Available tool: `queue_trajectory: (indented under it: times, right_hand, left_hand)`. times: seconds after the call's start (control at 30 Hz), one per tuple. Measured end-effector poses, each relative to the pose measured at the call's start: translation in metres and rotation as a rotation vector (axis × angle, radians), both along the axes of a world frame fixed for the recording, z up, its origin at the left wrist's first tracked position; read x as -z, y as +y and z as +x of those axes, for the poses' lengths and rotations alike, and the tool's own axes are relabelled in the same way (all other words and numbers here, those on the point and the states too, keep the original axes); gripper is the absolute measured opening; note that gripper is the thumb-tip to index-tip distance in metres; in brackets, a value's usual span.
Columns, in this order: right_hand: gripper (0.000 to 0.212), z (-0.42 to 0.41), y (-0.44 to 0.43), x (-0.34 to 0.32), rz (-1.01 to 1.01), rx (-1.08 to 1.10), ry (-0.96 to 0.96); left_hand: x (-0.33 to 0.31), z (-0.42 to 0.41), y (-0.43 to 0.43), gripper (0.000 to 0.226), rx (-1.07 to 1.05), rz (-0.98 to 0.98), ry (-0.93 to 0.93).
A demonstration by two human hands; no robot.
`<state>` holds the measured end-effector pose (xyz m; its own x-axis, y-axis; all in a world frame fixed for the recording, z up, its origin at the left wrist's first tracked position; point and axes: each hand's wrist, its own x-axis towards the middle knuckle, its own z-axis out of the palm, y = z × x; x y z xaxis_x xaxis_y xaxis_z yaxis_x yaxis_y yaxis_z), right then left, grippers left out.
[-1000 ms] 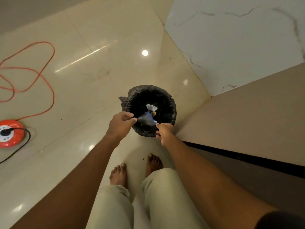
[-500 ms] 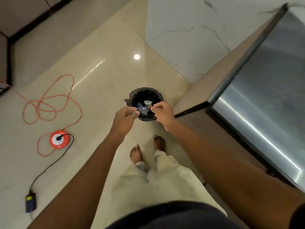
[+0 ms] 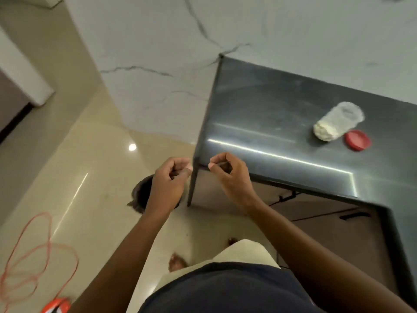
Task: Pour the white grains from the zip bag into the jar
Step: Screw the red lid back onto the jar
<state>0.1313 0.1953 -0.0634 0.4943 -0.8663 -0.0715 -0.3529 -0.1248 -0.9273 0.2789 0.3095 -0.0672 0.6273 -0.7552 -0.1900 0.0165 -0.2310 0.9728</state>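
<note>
Your jar [image 3: 337, 124] sits at the right of the frame on the dark steel counter [image 3: 270, 114]: clear plastic, open at the top, white grains [image 3: 326, 131] filling its lower part. The red lid [image 3: 357, 140] lies flat just beside it, lower right of the jar. The view is blurred, so I can't tell if they touch. Your left hand [image 3: 168, 182] and right hand [image 3: 230, 175] are up at the frame's centre, near the counter's corner, each with fingers curled and thumb pinched to fingertip. Whether anything is held between them, I can't tell; a thin line shows at the right fingertips. Under your left hand, a black-lined bin [image 3: 140, 196] on the glossy cream floor [image 3: 90, 172]. Orange cable [image 3: 40, 251] loops at lower left. White marble wall [image 3: 158, 41] across the top.
</note>
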Motion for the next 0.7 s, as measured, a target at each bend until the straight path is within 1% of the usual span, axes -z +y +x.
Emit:
queue_trajectory:
  times: [0.13,0.33,0.53,0.6,0.7]
  right_hand:
    - [0.003,-0.062,-0.028,-0.022,-0.066,0.179,-0.017]
    - [0.006,-0.142,-0.074,-0.037,-0.115,0.388,-0.026]
    - [0.006,-0.212,-0.136,-0.035,-0.159,0.526,-0.023]
    - [0.007,-0.239,-0.167,-0.034,-0.174,0.56,0.001]
    - [0.012,-0.278,-0.222,-0.028,-0.205,0.588,0.072]
  left_hand:
    - [-0.015,-0.035,-0.056,0.012,0.171,-0.078,-0.06]
    - [-0.022,-0.094,-0.139,0.012,0.383,-0.118,-0.125]
    - [-0.021,-0.156,-0.222,0.016,0.47,-0.113,-0.119]
    - [-0.023,-0.18,-0.252,0.023,0.499,-0.1,-0.127]
    - [-0.021,-0.214,-0.298,0.05,0.529,-0.057,-0.164]
